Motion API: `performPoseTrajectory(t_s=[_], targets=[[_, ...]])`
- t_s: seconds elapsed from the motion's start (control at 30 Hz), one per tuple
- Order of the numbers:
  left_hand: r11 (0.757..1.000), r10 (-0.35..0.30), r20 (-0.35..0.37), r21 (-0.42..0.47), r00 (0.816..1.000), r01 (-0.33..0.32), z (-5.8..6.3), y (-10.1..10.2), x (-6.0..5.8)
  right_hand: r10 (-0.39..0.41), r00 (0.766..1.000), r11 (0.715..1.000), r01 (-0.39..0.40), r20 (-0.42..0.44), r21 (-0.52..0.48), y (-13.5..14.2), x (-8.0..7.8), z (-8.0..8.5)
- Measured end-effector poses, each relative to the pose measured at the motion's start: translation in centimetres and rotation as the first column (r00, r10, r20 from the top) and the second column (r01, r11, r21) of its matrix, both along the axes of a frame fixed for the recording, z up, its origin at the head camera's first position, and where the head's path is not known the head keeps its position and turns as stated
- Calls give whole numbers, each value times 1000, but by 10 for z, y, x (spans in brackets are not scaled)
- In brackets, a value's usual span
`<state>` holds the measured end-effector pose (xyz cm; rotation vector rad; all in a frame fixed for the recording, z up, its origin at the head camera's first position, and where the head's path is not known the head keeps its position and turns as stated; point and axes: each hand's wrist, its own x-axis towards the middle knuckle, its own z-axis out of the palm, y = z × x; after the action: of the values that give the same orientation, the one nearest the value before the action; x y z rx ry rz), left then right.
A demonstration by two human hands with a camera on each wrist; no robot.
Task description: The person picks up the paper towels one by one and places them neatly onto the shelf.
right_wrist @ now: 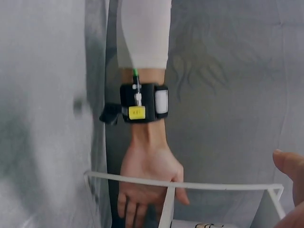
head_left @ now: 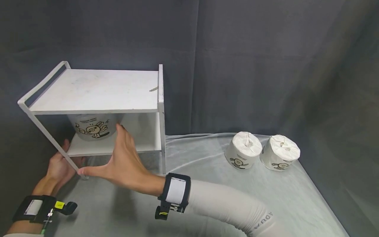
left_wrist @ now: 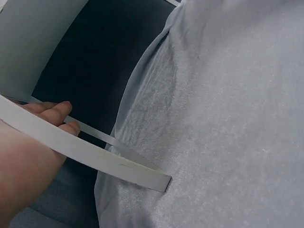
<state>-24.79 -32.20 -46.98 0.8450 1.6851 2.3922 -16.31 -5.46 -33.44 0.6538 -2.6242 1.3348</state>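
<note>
A white two-tier shelf rack [head_left: 94, 90] stands at the left in the head view. On its lower board sits a wrapped toilet roll [head_left: 94, 127] with a printed cartoon; the upper board hides its top. My right hand [head_left: 125, 161] reaches across the front, fingers straight at the roll's right side, thumb spread out to the left front post. At the rack's left side is my left hand [head_left: 60, 168], partly behind that post, its fingers extended. The right wrist view shows this left hand [right_wrist: 149, 175] palm out, fingers straight, by the white frame [right_wrist: 223, 185].
Two more wrapped toilet rolls, one [head_left: 244, 150] beside the other [head_left: 279, 153], stand on the grey cloth [head_left: 204, 168] to the right. A dark grey curtain [head_left: 251, 65] hangs behind. The rack's feet reach the cloth, close to its left edge.
</note>
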Motion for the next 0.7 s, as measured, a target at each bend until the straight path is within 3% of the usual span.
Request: performPoseTrajectory(t_s=[0.23,0.57,0.7], targets=[[1000,-1,1,-2,1000,1,1,0,-1,88,991,996,-85,101,-34,26,26,-6],[999,10,47,-50,999,-8,1,-3,1,123,981,992,-122,150,-19,77,56,-17],[998,-1,42,-67,999,4,1,-4,0,98,980,995,-100,170,4,99,65,-21]])
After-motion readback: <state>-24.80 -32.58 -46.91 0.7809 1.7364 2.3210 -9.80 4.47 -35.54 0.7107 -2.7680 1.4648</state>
